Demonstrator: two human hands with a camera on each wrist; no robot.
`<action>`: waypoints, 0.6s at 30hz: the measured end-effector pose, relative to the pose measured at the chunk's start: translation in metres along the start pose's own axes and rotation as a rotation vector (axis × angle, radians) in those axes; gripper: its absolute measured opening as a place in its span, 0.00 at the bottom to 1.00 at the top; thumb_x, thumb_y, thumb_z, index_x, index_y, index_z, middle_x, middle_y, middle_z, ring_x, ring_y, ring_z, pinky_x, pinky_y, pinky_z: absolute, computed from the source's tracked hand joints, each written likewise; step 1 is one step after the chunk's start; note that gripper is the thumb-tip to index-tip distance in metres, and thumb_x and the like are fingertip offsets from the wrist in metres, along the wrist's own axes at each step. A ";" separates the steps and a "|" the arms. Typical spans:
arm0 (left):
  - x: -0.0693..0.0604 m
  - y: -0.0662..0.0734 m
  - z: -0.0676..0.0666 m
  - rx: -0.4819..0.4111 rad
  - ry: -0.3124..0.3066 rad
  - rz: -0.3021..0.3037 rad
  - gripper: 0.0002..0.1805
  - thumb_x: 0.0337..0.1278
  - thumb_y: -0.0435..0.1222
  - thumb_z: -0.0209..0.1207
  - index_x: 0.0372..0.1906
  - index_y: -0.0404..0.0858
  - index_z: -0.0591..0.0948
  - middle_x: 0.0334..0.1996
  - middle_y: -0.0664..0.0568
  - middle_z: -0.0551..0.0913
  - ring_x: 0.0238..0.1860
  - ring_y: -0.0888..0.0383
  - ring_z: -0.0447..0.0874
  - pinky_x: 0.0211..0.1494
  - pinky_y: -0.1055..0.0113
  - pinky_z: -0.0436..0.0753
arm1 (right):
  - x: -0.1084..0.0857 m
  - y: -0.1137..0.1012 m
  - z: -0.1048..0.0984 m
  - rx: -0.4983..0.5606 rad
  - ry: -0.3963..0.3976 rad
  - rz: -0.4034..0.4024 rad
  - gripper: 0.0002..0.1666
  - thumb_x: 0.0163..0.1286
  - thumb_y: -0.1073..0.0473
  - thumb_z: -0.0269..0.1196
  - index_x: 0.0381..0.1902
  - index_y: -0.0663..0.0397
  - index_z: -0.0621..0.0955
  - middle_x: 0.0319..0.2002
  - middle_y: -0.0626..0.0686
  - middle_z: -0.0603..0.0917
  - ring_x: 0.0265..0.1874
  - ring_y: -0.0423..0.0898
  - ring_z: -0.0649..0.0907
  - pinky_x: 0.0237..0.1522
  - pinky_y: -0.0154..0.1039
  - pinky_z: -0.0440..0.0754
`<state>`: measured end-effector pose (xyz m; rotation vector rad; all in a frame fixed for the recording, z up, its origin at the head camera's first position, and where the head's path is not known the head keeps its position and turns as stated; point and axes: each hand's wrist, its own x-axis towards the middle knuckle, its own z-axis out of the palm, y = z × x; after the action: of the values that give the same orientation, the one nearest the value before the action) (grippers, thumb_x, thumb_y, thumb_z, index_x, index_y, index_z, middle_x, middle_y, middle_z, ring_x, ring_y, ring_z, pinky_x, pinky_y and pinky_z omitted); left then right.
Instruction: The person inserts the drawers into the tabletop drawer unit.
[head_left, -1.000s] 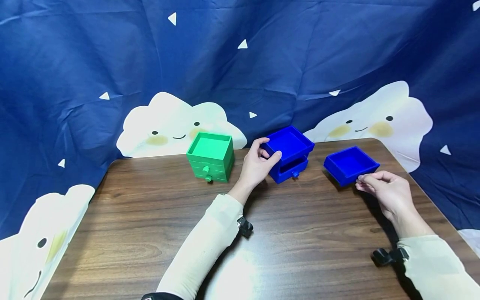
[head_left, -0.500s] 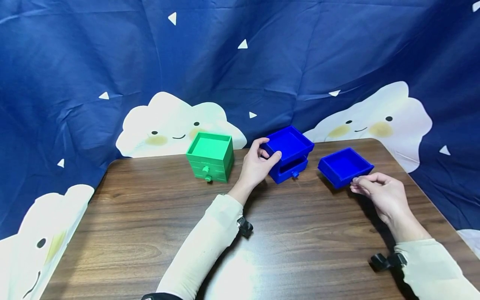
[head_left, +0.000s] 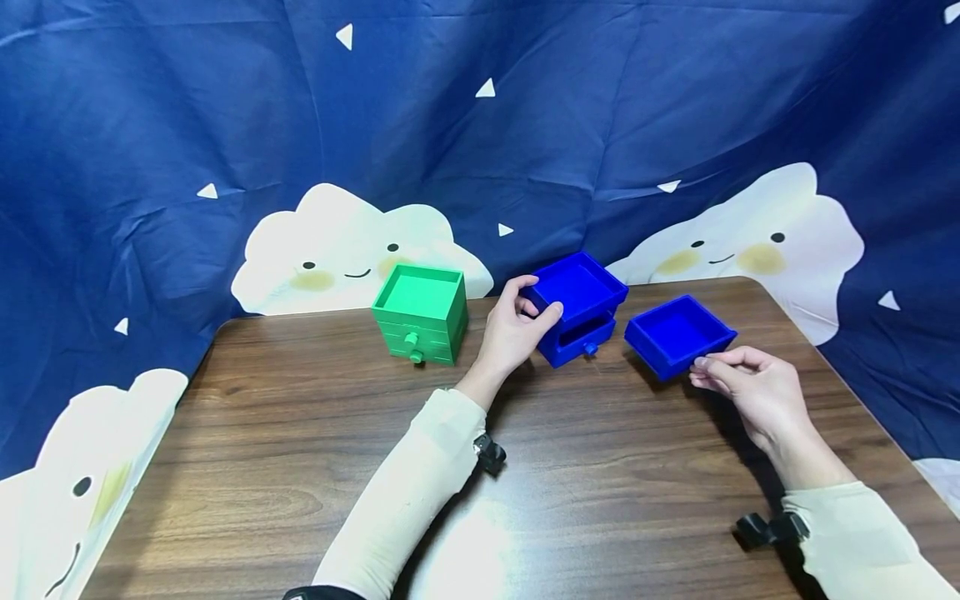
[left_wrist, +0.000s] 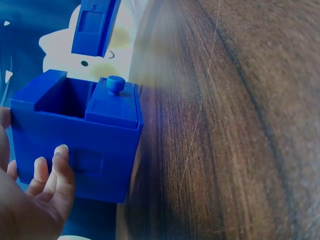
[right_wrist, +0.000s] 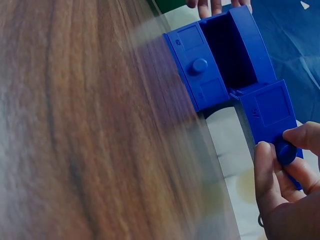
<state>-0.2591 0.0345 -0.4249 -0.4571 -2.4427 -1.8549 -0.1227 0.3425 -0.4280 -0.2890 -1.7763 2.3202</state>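
A small blue cabinet point(head_left: 574, 287) with a shallow tray top stands near the table's back edge. Its upper slot gapes, while a lower drawer with a round knob point(left_wrist: 115, 84) sits in place. My left hand point(head_left: 512, 329) grips the cabinet by its left side, thumb at the front and fingers behind. To the right, a loose blue drawer point(head_left: 678, 335) is held just above the table, apart from the cabinet. My right hand point(head_left: 757, 392) pinches that drawer's knob point(right_wrist: 286, 152) between thumb and fingers, the drawer's back end pointing away from me.
A green cabinet point(head_left: 450, 321) with small knobs stands left of the blue one. Both are close to the back edge of the wooden table point(head_left: 585, 492). A blue curtain point(head_left: 420, 108) with cloud prints hangs right behind.
My right hand has moved left with the loose drawer, bringing it nearer the blue cabinet. My left hand and both cabinets have kept their places.
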 end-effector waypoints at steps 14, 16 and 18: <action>0.000 0.000 0.000 -0.001 0.000 -0.004 0.31 0.66 0.48 0.70 0.71 0.46 0.76 0.40 0.44 0.81 0.33 0.62 0.78 0.38 0.72 0.78 | -0.003 0.004 0.006 -0.019 -0.027 0.001 0.14 0.71 0.79 0.65 0.30 0.60 0.89 0.28 0.52 0.93 0.26 0.45 0.94 0.36 0.38 0.92; 0.000 0.000 0.000 0.001 0.003 -0.005 0.31 0.66 0.47 0.70 0.71 0.47 0.76 0.40 0.44 0.80 0.33 0.62 0.78 0.38 0.72 0.78 | -0.004 0.005 0.007 -0.014 -0.034 0.000 0.11 0.71 0.79 0.66 0.32 0.63 0.89 0.29 0.53 0.93 0.26 0.45 0.94 0.36 0.38 0.92; 0.000 0.000 0.000 0.003 0.004 -0.004 0.31 0.66 0.47 0.70 0.71 0.47 0.76 0.40 0.44 0.80 0.33 0.62 0.78 0.38 0.72 0.78 | -0.004 0.005 0.008 -0.018 -0.041 -0.002 0.10 0.70 0.78 0.67 0.32 0.63 0.89 0.29 0.53 0.93 0.27 0.45 0.94 0.36 0.38 0.92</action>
<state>-0.2591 0.0347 -0.4247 -0.4476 -2.4459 -1.8512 -0.1210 0.3325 -0.4309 -0.2442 -1.8161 2.3257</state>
